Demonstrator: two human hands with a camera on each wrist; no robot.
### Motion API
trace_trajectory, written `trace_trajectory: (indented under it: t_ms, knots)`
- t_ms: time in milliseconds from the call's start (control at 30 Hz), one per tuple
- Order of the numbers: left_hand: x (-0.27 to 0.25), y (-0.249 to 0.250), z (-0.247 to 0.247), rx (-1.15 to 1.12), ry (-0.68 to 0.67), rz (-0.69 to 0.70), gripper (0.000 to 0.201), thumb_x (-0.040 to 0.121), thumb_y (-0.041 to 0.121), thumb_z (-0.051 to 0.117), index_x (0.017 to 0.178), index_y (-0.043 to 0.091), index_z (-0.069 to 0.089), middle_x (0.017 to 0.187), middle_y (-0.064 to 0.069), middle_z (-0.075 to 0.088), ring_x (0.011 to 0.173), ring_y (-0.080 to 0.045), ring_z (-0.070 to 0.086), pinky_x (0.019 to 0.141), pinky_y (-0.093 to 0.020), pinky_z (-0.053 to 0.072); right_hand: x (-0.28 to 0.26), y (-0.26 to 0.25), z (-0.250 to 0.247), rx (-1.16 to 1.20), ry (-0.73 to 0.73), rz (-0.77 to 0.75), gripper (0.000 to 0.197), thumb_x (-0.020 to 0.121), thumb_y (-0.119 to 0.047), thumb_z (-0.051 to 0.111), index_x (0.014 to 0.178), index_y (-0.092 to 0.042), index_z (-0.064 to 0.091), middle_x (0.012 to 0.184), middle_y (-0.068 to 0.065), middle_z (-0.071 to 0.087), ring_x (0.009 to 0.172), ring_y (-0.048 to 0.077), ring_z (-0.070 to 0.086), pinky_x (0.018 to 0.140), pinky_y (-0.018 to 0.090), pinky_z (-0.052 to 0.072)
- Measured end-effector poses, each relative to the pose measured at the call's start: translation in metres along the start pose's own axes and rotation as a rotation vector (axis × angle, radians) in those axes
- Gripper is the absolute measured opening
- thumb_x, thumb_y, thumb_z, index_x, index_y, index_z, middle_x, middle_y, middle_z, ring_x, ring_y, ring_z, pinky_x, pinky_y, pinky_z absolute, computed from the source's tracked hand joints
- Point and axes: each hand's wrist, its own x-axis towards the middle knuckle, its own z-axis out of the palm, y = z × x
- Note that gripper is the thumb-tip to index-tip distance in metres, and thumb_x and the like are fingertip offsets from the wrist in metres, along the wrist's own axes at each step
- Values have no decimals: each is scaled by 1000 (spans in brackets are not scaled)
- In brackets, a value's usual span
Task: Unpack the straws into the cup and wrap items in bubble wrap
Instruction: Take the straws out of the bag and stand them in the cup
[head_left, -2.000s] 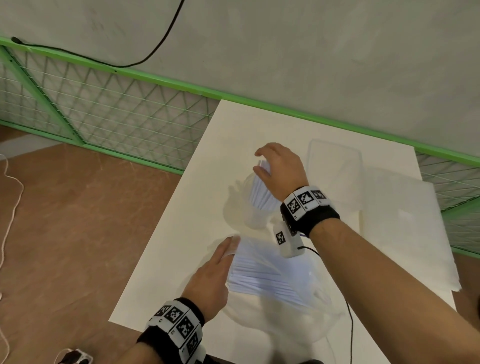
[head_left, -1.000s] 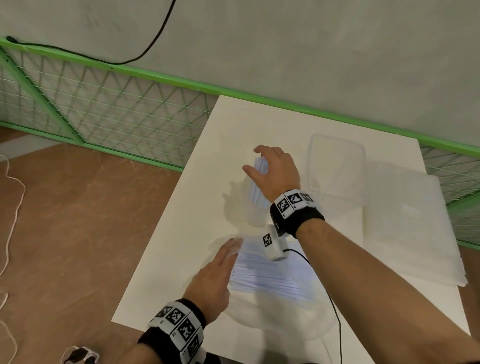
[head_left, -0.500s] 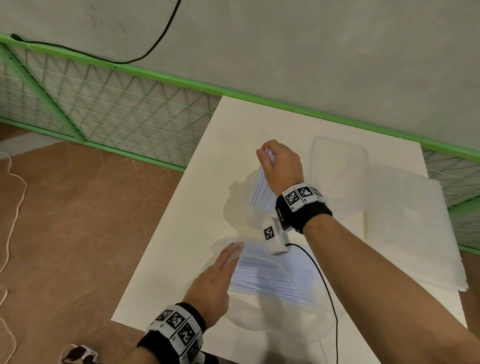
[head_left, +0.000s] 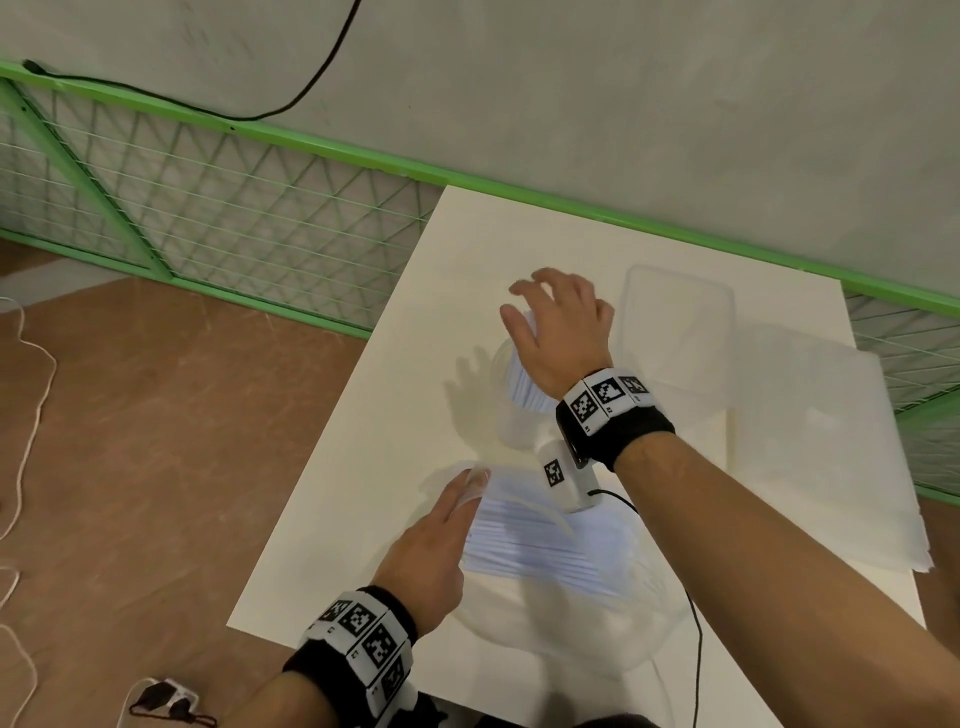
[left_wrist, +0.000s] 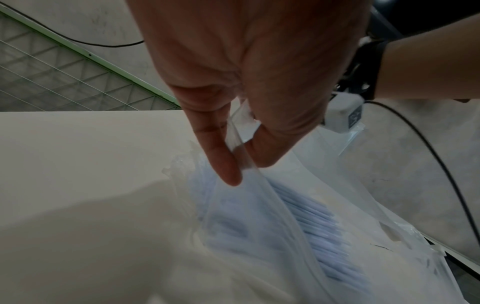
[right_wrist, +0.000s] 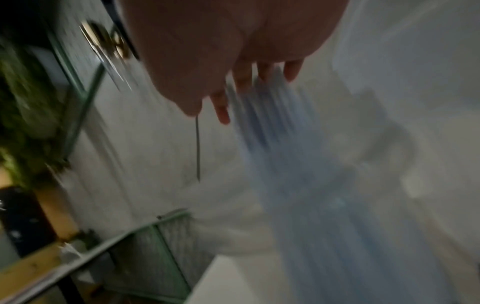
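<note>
Unpacking step: right hand (head_left: 563, 332) hovers fingers spread over straws (head_left: 519, 387) standing in the cup (head_left: 501, 415). Just near-side of the cup, left hand (head_left: 434, 540) pinches the bag (left_wrist: 259, 205) mouth; remaining straws lie inside. Next: reach in, grab another bunch.

A clear plastic cup (head_left: 511, 410) stands upright near the middle of the white table, holding a bundle of pale white-blue straws (head_left: 519, 387) that lean toward 12 o'clock. At 6 o'clock from the cup lies a clear plastic bag (head_left: 561, 618), its mouth edge lifted at 9 o'clock. Inside it a flat layer of loose straws (head_left: 545, 551) lies side by side, running from 9 to 3 o'clock. At 3 o'clock, well apart, lies a stack of whitish bubble wrap sheets (head_left: 826, 447).
</note>
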Motion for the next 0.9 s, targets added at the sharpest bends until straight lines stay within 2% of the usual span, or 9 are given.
trace_trajectory:
  t_ms: [100, 167, 267, 400, 467, 533, 600, 733, 900]
  knots:
    - [0, -1, 2, -5, 1, 14, 102, 76, -14, 40, 155, 38, 0, 161, 26, -8, 125, -17, 53, 91, -32, 52, -25, -23, -31, 199, 178, -172, 25, 86, -15, 48, 104, -16, 65, 111, 3, 61, 103, 26, 54, 83, 38, 40]
    - [1, 0, 3, 3, 5, 14, 102, 75, -13, 41, 155, 38, 4, 160, 26, -7, 119, -20, 57, 88, -33, 53, -60, -37, -47, 341, 111, -316, 25, 77, -5, 44, 90, -10, 65, 88, 5, 64, 79, 26, 59, 68, 37, 48]
    - [3, 1, 3, 14, 4, -18, 94, 76, -10, 43, 153, 35, 14, 159, 23, -5, 108, -23, 62, 83, -36, 54, -127, -48, -49, 301, -175, -350, 23, 76, -13, 38, 83, -23, 58, 76, 0, 63, 68, 20, 57, 60, 34, 48]
    - [3, -3, 6, -4, 17, 42, 100, 74, -15, 43, 156, 31, 8, 161, 23, -7, 130, -18, 49, 93, -33, 52, -198, -22, -2, -31, -734, -165, 33, 89, -7, 44, 119, -15, 56, 115, 6, 57, 100, 30, 56, 77, 39, 47]
    - [3, -4, 7, -21, 31, 61, 101, 74, -16, 44, 156, 30, 9, 161, 22, -5, 138, -14, 39, 97, -31, 50, -221, -9, 21, -141, -730, -108, 45, 81, -5, 58, 125, -11, 53, 119, 7, 54, 99, 32, 57, 73, 39, 48]
    - [3, -5, 8, -43, 52, 85, 101, 72, -17, 44, 156, 29, 12, 162, 22, -2, 144, -7, 28, 102, -29, 47, -234, -1, 37, -228, -666, -85, 55, 59, -9, 78, 113, -13, 63, 107, 5, 62, 82, 27, 64, 60, 35, 52]
    - [1, -8, 9, -60, 60, 94, 103, 70, -18, 44, 156, 29, 14, 161, 23, -1, 145, -4, 24, 104, -30, 46, -240, 2, 49, -282, -583, -53, 57, 49, -11, 85, 104, -14, 68, 99, 4, 66, 72, 25, 65, 55, 34, 53]
    - [-2, -9, 10, -78, 70, 79, 103, 70, -17, 44, 156, 31, 14, 161, 24, -1, 133, -10, 43, 96, -26, 50, -243, -1, 57, -305, -562, -40, 53, 48, -8, 86, 98, -12, 69, 95, 5, 66, 72, 27, 65, 56, 37, 54]
    - [-4, -8, 12, -96, 75, 55, 103, 71, -17, 45, 156, 32, 12, 162, 22, 1, 129, -16, 47, 95, -22, 47, -244, -3, 59, -312, -586, -4, 49, 43, -8, 88, 89, -12, 70, 86, 5, 67, 70, 26, 66, 56, 38, 54]
